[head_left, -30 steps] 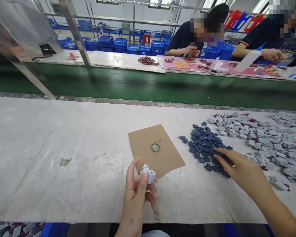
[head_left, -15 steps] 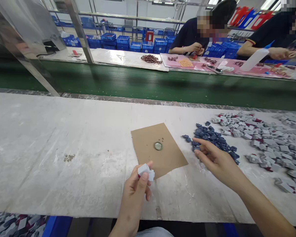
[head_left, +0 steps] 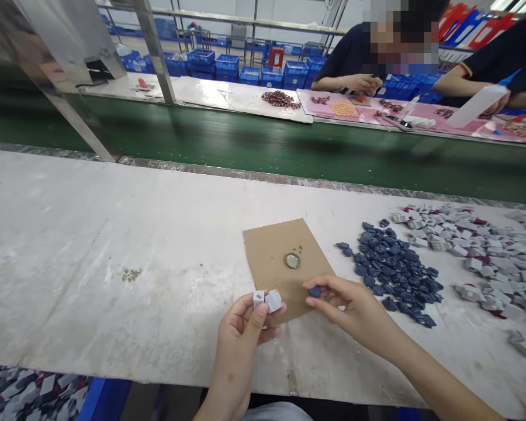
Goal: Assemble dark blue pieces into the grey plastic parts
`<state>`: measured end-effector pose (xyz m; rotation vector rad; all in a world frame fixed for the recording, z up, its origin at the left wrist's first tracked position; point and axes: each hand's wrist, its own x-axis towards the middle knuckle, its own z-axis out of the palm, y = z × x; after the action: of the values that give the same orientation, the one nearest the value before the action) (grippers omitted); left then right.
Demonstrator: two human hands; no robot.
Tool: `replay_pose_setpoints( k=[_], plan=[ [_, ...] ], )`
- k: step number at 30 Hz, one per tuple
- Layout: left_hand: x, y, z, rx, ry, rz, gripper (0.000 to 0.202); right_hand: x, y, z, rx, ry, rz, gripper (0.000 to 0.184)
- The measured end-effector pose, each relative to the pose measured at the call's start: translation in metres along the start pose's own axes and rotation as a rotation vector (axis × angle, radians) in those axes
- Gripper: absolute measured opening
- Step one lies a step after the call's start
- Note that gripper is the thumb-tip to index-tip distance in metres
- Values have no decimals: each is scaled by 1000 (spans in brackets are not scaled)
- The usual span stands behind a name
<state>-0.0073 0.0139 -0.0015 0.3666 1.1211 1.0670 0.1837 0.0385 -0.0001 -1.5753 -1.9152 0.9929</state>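
Between the thumb and fingers of my left hand (head_left: 245,327) is a light grey plastic part (head_left: 273,301) with blocky faces; one face shows a small dark mark. My right hand (head_left: 353,304) pinches a small dark blue part (head_left: 314,291) just to the right of it, the two pieces apart. Both hands are over the near edge of a brown cardboard sheet (head_left: 272,245). A bottle cap (head_left: 293,261) lies on that sheet, hollow side up, with a few dark crumbs beside it. Right of the cardboard spreads a pile of dark blue parts (head_left: 394,263).
Grey and maroon parts (head_left: 477,245) are heaped at the far right of the white table (head_left: 92,234). A blue bin (head_left: 103,397) of similar parts stands at lower left. Beyond the table runs a green conveyor belt (head_left: 228,140), with two people working across it.
My right hand has come left from the blue pile, now with a blue part in its fingers. My left hand has turned the grey part. The view has shifted slightly.
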Motion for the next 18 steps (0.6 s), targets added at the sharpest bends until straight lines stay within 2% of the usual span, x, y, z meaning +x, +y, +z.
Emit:
replay_pose_setpoints(
  k=[4,7,10,14,16,18],
  plan=[
    [0,-1,1,-4,2,-15,25,4,9,6,-327,292,-328,15],
    [1,-2,0,-17,26,14,27,12,7,7,-413,404,-383,16],
    [2,-2,-3,-24,20,56,28,22,-1,6,-230,401,-211,20],
    [4,-2,-7,-62,20,45,27,34,-9,3,201,242,115,28],
    [3,-1,-8,-68,47,37,26,38,-9,1,285,153,183,32],
    [1,-1,-7,-70,64,36,28,41,-8,-1,234,128,165,31]
  ],
)
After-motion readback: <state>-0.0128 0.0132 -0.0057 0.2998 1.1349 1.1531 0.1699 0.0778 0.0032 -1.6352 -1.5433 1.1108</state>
